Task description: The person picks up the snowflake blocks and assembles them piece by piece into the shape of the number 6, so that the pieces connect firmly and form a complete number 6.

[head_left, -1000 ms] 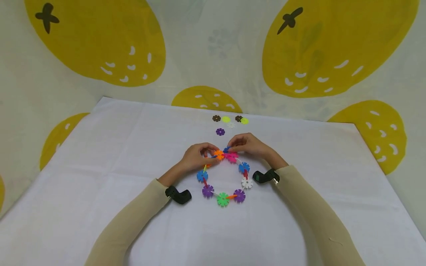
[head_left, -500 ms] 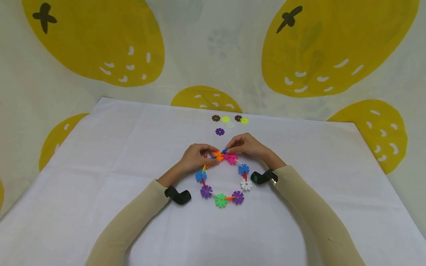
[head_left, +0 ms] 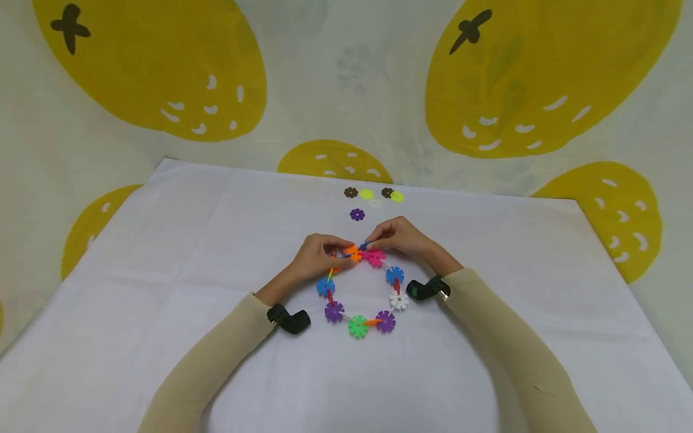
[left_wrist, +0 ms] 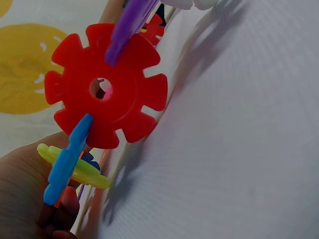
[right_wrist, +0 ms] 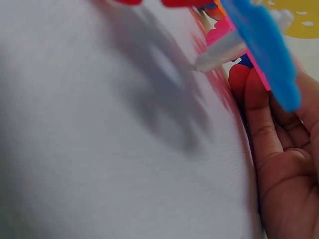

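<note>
A ring of notched plastic discs lies in front of me, linked edge to edge. My left hand (head_left: pixel 316 258) pinches the orange disc (head_left: pixel 354 254) at its far side between thumb and fingers. Beside it, my right hand (head_left: pixel 403 236) pinches a dark blue disc (head_left: pixel 364 246), which sits where the orange disc meets the pink disc (head_left: pixel 376 258). Fingers partly cover the dark blue disc. Round the near side run a green disc (head_left: pixel 358 326), a purple disc (head_left: pixel 334 311) and a white disc (head_left: pixel 399 300). The left wrist view shows a red disc (left_wrist: pixel 129 94) close up.
Several loose discs lie beyond the hands near the far table edge, among them a purple disc (head_left: pixel 357 214), a brown disc (head_left: pixel 351 192) and a yellow disc (head_left: pixel 366 194). White cloth (head_left: pixel 260 373) covers the table. A patterned curtain (head_left: pixel 346 78) hangs behind.
The ring has shifted slightly left, its near side a little toward me. My right hand has edged left with the dark blue disc; the left hand keeps its pinch on the orange disc.
</note>
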`<state>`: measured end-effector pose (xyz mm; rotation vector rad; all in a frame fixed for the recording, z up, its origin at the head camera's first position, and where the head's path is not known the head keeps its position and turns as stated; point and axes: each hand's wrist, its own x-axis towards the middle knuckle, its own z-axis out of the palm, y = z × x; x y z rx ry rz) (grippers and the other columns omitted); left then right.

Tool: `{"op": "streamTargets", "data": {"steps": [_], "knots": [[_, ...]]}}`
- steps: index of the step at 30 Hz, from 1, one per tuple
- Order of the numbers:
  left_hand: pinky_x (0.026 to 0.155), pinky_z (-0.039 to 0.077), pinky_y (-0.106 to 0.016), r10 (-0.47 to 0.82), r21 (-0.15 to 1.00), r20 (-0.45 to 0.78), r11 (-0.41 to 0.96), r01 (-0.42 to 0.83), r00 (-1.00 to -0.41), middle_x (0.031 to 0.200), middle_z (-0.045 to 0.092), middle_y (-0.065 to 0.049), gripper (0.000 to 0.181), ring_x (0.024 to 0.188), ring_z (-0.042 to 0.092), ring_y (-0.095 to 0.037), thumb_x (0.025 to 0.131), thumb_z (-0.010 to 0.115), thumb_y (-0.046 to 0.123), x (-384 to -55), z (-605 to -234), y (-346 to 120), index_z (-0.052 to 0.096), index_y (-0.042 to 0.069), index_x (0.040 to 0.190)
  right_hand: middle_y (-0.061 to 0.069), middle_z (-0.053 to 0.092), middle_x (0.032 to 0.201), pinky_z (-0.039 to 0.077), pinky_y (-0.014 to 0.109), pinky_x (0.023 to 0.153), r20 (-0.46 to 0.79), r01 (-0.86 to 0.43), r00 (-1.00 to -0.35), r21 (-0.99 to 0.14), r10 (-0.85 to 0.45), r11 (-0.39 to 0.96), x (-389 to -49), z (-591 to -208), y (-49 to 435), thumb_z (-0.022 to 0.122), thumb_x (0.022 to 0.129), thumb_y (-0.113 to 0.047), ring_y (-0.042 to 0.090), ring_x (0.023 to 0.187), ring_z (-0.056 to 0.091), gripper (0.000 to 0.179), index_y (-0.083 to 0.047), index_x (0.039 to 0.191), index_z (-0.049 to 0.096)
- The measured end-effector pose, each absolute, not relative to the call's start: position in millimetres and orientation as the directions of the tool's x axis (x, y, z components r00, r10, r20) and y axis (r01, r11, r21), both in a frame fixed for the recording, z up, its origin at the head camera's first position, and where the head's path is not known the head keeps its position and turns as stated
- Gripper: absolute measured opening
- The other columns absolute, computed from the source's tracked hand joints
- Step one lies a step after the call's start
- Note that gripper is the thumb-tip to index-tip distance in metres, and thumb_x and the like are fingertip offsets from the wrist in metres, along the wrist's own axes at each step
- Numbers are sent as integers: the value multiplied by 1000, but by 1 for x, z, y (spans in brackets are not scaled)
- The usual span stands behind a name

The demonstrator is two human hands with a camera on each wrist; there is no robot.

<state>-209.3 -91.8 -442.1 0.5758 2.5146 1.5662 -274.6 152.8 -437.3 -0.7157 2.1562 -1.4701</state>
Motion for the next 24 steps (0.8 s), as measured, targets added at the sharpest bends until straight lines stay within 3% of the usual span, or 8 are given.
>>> {"op": "streamTargets", "data": {"steps": [8,15,24], "knots": [[61,38,-22,385,874,123,394,283,-915,82,69,0,36,68,50,-15,76,84,20,-210,-443,-92,75,7,109,10,74,89,50,20,74,-31,-201,-750,-941,-660,273,-274,-436,152,73,85,0,10,84,66,12,9,94,73],[62,39,-23,380,869,117,409,280,-918,86,71,0,37,70,50,-15,76,84,22,-209,-443,-93,76,7,109,12,74,87,50,20,70,33,-265,-718,-937,-695,229,-274,-434,150,72,85,3,9,79,66,9,9,91,73],[61,40,-23,382,881,135,375,287,-914,93,73,-3,36,70,51,-16,76,84,19,-206,-442,-94,75,8,109,5,74,87,52,19,71,-15,-173,-734,-963,-679,208,-273,-436,149,70,85,5,9,79,65,12,14,94,70]]}}
